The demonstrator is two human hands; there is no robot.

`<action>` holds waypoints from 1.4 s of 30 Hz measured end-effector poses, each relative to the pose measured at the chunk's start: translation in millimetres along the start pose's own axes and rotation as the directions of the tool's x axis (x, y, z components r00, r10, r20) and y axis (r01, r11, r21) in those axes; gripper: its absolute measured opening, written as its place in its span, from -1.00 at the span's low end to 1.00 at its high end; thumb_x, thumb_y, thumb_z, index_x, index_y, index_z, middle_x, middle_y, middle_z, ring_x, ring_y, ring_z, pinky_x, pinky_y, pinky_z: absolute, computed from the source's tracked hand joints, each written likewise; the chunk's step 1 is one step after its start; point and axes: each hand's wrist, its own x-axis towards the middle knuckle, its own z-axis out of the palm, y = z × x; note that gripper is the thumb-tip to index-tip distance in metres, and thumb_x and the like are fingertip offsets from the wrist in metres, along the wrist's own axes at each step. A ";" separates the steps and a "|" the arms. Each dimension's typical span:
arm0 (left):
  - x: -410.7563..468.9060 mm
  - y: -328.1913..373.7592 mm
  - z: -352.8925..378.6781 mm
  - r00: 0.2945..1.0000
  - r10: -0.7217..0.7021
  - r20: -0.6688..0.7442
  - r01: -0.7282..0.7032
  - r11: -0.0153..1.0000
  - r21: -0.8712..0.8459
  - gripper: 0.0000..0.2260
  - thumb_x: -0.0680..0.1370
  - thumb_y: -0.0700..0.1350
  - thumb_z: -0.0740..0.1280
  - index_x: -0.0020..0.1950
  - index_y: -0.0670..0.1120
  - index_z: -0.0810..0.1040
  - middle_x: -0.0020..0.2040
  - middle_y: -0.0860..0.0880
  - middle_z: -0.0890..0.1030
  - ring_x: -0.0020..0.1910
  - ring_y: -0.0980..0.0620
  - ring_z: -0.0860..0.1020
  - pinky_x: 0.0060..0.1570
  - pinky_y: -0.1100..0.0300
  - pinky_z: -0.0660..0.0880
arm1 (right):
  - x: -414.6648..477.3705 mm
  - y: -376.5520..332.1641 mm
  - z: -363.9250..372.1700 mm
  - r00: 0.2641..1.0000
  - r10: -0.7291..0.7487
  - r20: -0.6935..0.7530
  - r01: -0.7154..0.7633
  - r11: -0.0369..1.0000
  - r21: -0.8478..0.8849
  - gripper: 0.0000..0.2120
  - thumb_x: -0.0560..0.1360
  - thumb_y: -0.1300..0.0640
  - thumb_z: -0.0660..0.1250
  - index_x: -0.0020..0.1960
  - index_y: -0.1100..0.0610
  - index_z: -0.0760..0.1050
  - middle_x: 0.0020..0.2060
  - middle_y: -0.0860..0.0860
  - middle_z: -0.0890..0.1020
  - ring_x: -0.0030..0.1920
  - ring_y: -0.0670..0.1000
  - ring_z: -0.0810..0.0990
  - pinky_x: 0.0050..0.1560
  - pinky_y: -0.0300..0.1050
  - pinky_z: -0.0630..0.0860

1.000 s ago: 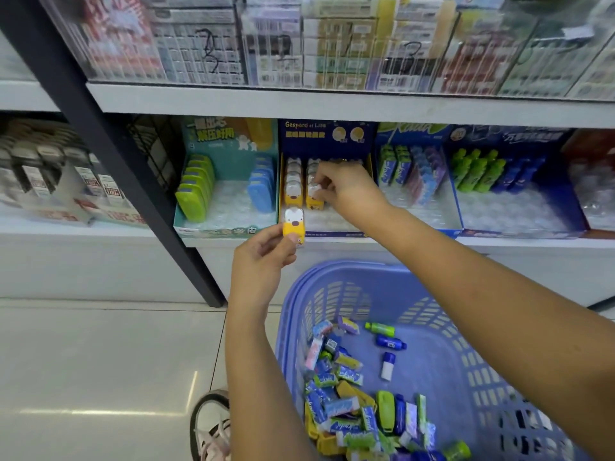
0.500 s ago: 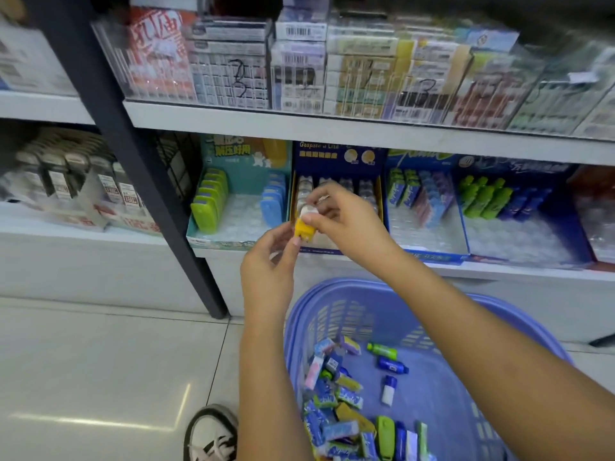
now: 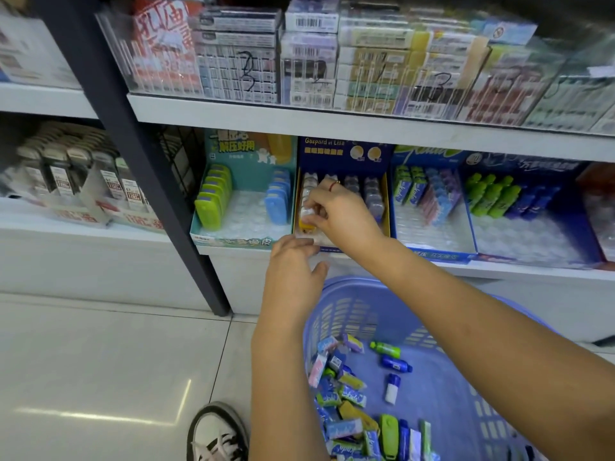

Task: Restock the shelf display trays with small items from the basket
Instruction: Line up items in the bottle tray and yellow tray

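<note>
My right hand reaches into the dark blue and yellow display tray on the lower shelf and pinches a small yellow and white item at the front of the tray's left row. My left hand hovers just below the tray's front edge, fingers relaxed and holding nothing. The purple basket sits on the floor under my arms, with several small coloured items piled at its near left side.
A teal tray with green and blue items stands left of the dark blue one. Blue trays with green, blue and pink items stand to its right. A dark shelf post slants down on the left. A shoe shows below.
The yellow and white item passed from my left hand to my right, which carried it into the dark blue tray. My left hand let go and dropped slightly.
</note>
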 end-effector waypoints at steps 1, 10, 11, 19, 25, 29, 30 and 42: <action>0.7 -1.5 -1.2 0.999 0.004 0.034 -0.005 1.000 0.009 -0.67 0.56 -0.10 0.32 0.30 -0.17 0.52 0.34 -0.03 0.48 0.42 0.02 0.23 0.24 0.40 0.07 | 2.3 0.6 -0.8 1.000 -0.005 0.008 0.005 1.000 -0.020 -0.81 0.47 0.15 0.34 0.05 0.20 0.53 0.05 0.13 0.51 -0.03 0.13 0.54 -0.03 0.02 0.50; -8.0 19.1 -14.1 0.999 -0.029 0.039 0.035 0.986 -0.161 -0.88 0.54 -0.13 0.33 -0.07 -0.09 0.67 -0.15 -0.03 0.68 -0.15 0.03 0.59 -0.28 0.32 0.34 | -56.0 14.5 -29.5 0.998 -0.058 -0.029 0.061 0.988 0.143 -0.73 0.49 -0.06 0.32 0.10 0.07 0.46 -0.10 -0.04 0.48 -0.17 -0.28 0.47 -0.20 -0.28 0.36; -9.1 21.9 -10.9 0.997 -0.021 0.071 0.032 0.987 -0.160 -0.87 0.53 -0.15 0.33 -0.15 -0.08 0.66 -0.23 -0.03 0.66 -0.22 0.04 0.57 -0.32 0.33 0.34 | -79.1 21.6 -30.0 0.999 -0.048 -0.021 0.051 0.979 0.195 -0.77 0.50 -0.11 0.29 0.04 0.01 0.41 -0.23 -0.10 0.47 -0.26 -0.27 0.45 -0.30 -0.31 0.31; -28.7 7.8 103.1 0.795 -0.176 0.580 0.131 0.984 0.119 -0.84 0.52 -0.24 0.25 -0.17 -0.19 0.61 -0.14 -0.27 0.62 -0.12 -0.12 0.58 -0.05 0.01 0.49 | -209.4 126.3 49.4 0.765 0.352 0.539 -0.385 0.921 -0.054 -0.76 0.46 0.07 0.38 0.09 0.13 0.52 -0.04 0.06 0.62 -0.02 0.06 0.56 0.03 -0.12 0.44; -75.2 -29.8 193.6 0.572 -0.285 0.769 0.083 0.953 0.291 -0.85 0.52 -0.27 0.26 0.04 -0.11 0.56 0.15 -0.14 0.57 0.23 -0.08 0.51 0.16 0.15 0.43 | -255.0 165.7 97.0 0.638 0.394 0.661 -0.484 0.874 -0.054 -0.71 0.50 0.26 0.24 0.18 0.08 0.54 0.10 0.04 0.54 0.13 0.02 0.50 0.15 -0.15 0.32; -94.0 -52.3 223.8 0.458 -0.326 0.827 -0.032 0.924 0.382 -0.61 0.56 -0.23 0.27 0.39 -0.09 0.42 0.38 -0.16 0.45 0.33 -0.16 0.42 0.28 -0.01 0.39 | -263.3 161.9 113.4 0.658 0.466 0.591 -0.544 0.837 -0.053 -0.81 0.51 0.15 0.29 -0.26 0.05 0.36 -0.46 -0.13 0.43 -0.37 -0.17 0.40 -0.18 -0.10 0.29; -96.7 -55.6 227.6 0.458 -0.330 0.825 -0.057 0.916 0.397 -0.61 0.56 -0.22 0.27 0.40 -0.09 0.42 0.37 -0.16 0.46 0.32 -0.17 0.43 0.28 -0.03 0.40 | -264.7 162.1 119.2 0.680 0.428 0.595 -0.500 0.864 -0.050 -0.79 0.50 0.10 0.31 -0.25 0.07 0.32 -0.46 -0.07 0.42 -0.36 -0.09 0.40 -0.22 -0.09 0.27; -105.7 -65.8 238.8 0.617 -0.348 0.706 0.065 0.917 0.395 -0.62 0.53 -0.30 0.21 0.34 -0.09 0.46 0.28 -0.15 0.54 0.25 -0.13 0.50 0.22 0.01 0.44 | -270.6 202.1 109.7 0.349 0.649 0.676 -0.573 0.718 -0.394 -0.67 0.55 0.07 0.24 0.24 0.22 0.47 0.15 0.17 0.56 0.23 0.14 0.51 0.14 -0.08 0.43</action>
